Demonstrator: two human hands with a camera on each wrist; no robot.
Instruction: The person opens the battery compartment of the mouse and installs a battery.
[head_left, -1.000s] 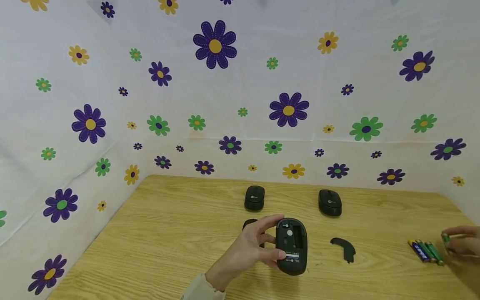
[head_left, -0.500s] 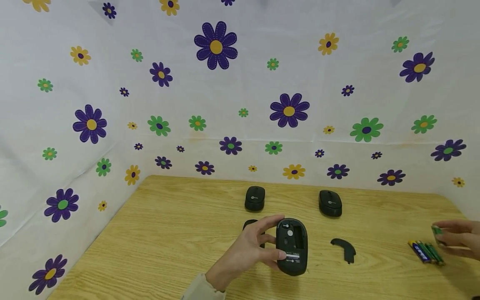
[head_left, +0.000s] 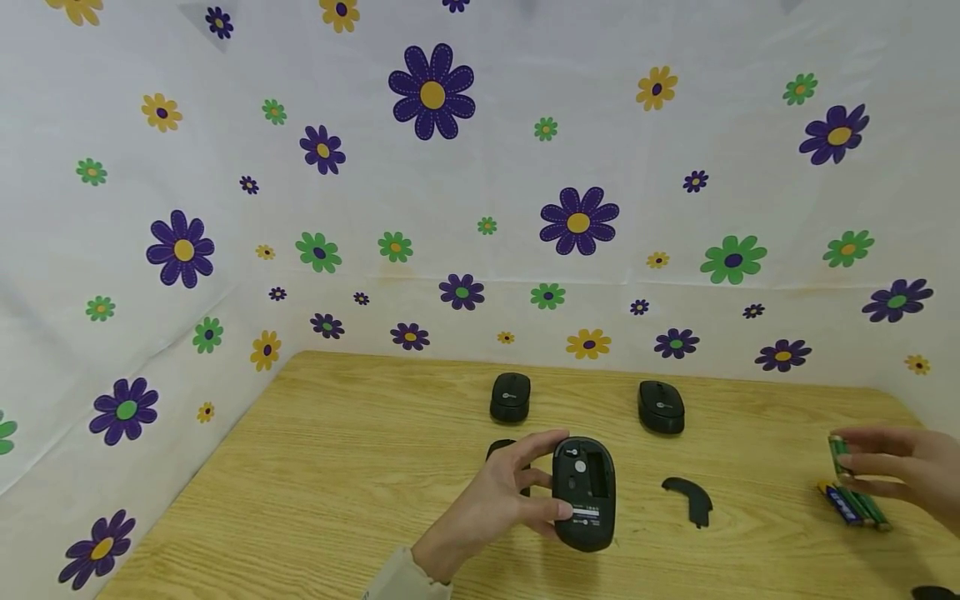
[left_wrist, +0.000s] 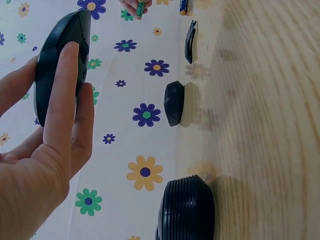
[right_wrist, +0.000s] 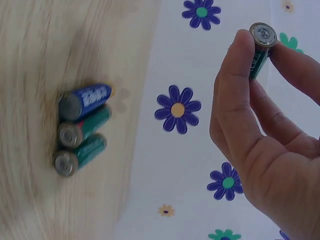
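Observation:
My left hand [head_left: 491,504] grips a black computer mouse [head_left: 592,533] by its sides, underside facing me, with its long battery slot uncovered. A curved black battery cover [head_left: 697,502] lies on the table to the right of that mouse. Held between the fingers and thumb of my right hand [head_left: 900,467] is a green battery [right_wrist: 259,62], raised above the table. Below it, a blue battery [right_wrist: 89,101] and two green batteries [right_wrist: 82,156] lie side by side on the wood.
Two black mice, one at the back middle [head_left: 510,398] and one further right [head_left: 661,407], stand on the wooden table [head_left: 337,483]. Another dark mouse [head_left: 500,447] is partly hidden behind my left hand. A white flowered cloth [head_left: 480,167] hangs along the back and sides.
My right hand has moved left with the green battery, from the right edge of the view to above the other batteries. The left hand and its mouse have stayed in place.

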